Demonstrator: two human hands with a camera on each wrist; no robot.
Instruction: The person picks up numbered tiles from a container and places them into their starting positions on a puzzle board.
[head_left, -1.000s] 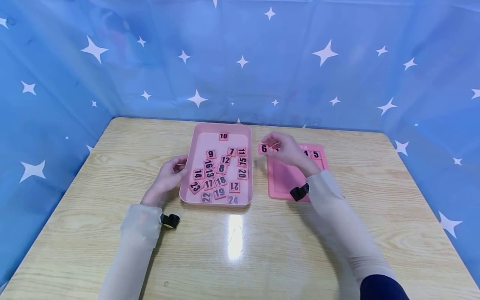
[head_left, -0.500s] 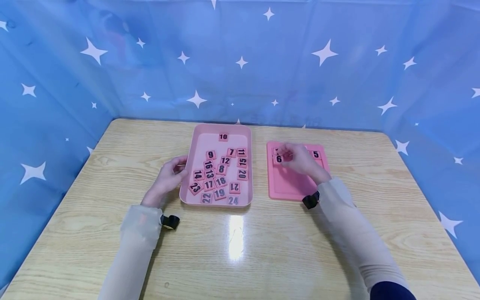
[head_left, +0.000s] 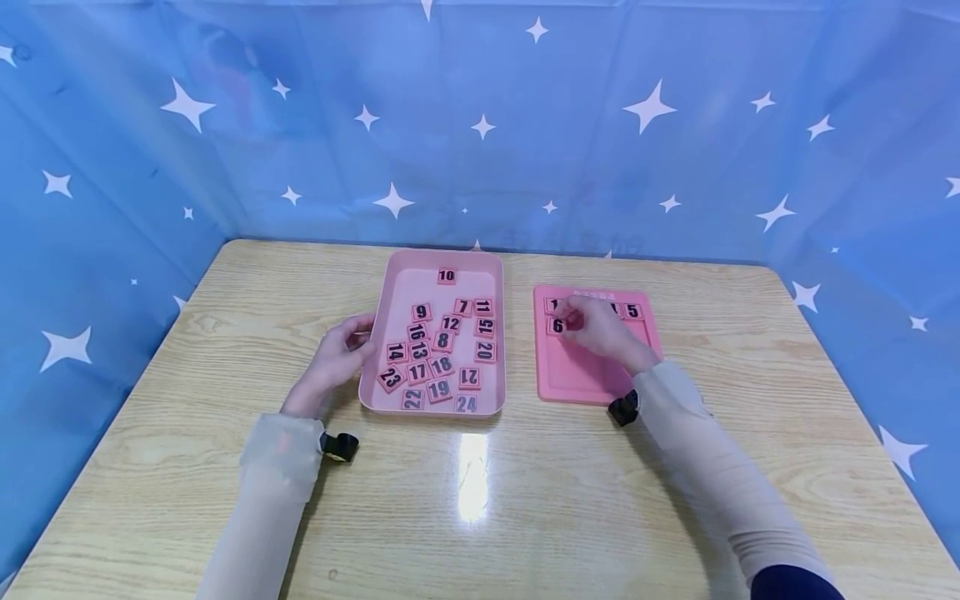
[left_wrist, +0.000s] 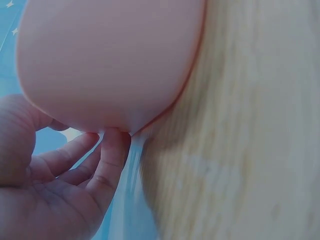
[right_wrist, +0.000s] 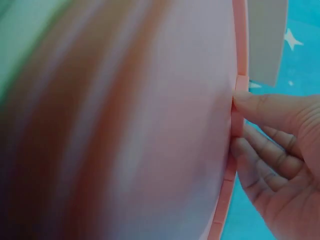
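My left hand holds the left side of a pale pink tray, fingertips against its outer wall. Loose pink tiles with black numbers, such as the 10 tile, lie scattered in it. To the right is a darker pink board with a raised rim. My right hand is over its upper left part, thumb and forefinger pinching the 6 number tile, just below the 1 tile. In the right wrist view, the thumb and forefinger are at the tile row's edge.
The 5 tile sits at the right end of the board's top row; my hand hides part of that row. Both stand on a wooden table, backed by a blue star-printed cloth.
My right hand has carried the 6 tile from the board's upper left corner rightward and down to the spot below the 1. My left hand has stayed at the tray.
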